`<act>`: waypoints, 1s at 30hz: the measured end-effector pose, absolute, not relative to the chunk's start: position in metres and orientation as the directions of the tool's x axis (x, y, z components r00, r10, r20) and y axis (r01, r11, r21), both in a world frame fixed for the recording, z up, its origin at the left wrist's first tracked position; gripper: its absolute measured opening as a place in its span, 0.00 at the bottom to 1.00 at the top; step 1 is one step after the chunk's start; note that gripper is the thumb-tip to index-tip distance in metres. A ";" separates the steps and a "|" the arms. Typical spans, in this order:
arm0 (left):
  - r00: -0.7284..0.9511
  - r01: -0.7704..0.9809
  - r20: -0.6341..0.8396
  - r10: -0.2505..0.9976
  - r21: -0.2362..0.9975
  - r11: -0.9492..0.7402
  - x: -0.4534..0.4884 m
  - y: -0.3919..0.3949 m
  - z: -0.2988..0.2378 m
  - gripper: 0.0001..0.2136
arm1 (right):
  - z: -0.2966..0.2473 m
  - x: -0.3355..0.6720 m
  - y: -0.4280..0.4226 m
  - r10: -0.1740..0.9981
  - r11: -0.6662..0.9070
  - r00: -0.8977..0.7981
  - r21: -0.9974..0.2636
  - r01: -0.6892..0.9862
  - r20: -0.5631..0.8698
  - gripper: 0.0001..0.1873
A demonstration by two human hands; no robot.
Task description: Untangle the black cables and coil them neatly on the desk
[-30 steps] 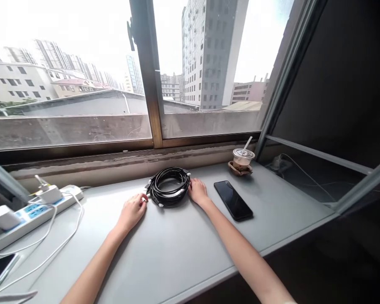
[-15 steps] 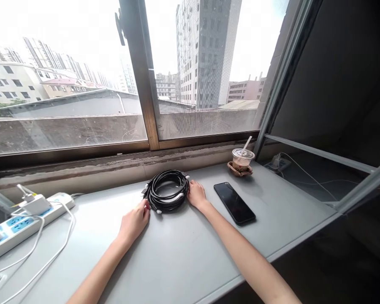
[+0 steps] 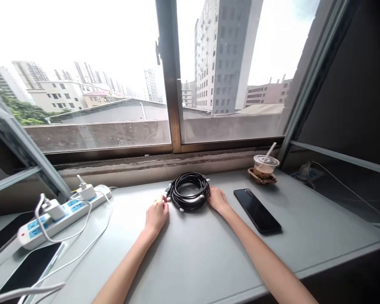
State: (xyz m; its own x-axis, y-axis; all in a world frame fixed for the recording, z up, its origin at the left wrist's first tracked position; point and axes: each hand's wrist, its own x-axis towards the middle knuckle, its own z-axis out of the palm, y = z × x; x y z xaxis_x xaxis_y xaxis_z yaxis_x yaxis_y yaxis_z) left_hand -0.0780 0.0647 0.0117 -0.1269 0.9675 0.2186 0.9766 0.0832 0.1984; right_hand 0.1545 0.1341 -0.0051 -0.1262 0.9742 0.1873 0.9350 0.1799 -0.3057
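A coil of black cable (image 3: 190,207) with small white ties around it lies flat on the grey desk, in the middle of the head view. My left hand (image 3: 156,214) rests at its left edge, fingers curled in; I cannot tell whether the fingertips touch the cable or sit just apart from it. At the coil's right edge, my right hand (image 3: 217,198) is closed against the loops, its fingertips partly hidden. A dark connector end (image 3: 168,192) sticks out from the coil near my left fingertips.
Right of my right hand lies a black phone (image 3: 258,211). Behind it, a lidded drink cup (image 3: 265,166) with a straw stands on a brown holder. On the left are a white power strip (image 3: 60,221), trailing white cords and another phone (image 3: 30,268). A window sill (image 3: 129,172) borders the back.
The view has turned to the left, so everything appears further right and more of the power strip shows. The coil stays in place on the desk, with both hands still beside it.
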 end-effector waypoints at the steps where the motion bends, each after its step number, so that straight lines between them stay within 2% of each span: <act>1: -0.156 0.974 0.246 0.957 0.200 0.107 -0.083 0.065 0.012 0.10 | -0.005 0.156 0.135 0.973 0.177 -0.120 -0.306 0.936 0.197 0.13; 7: -0.291 0.954 0.311 0.905 0.168 0.249 -0.108 0.073 0.008 0.10 | -0.013 0.158 0.140 0.974 0.062 0.018 -0.344 0.937 0.225 0.20; 11: -0.231 0.971 0.295 0.927 0.127 0.202 -0.105 0.074 0.003 0.12 | -0.017 0.154 0.138 0.976 0.002 0.077 -0.366 0.931 0.202 0.23; 23: -0.121 0.993 0.230 0.966 0.042 0.114 -0.105 0.071 0.002 0.16 | -0.015 0.148 0.128 0.990 -0.049 0.093 -0.368 0.928 0.103 0.28; 30: -0.074 0.995 0.221 0.972 -0.048 0.087 -0.102 0.073 0.004 0.17 | -0.013 0.143 0.129 0.993 -0.049 0.083 -0.340 0.939 0.087 0.28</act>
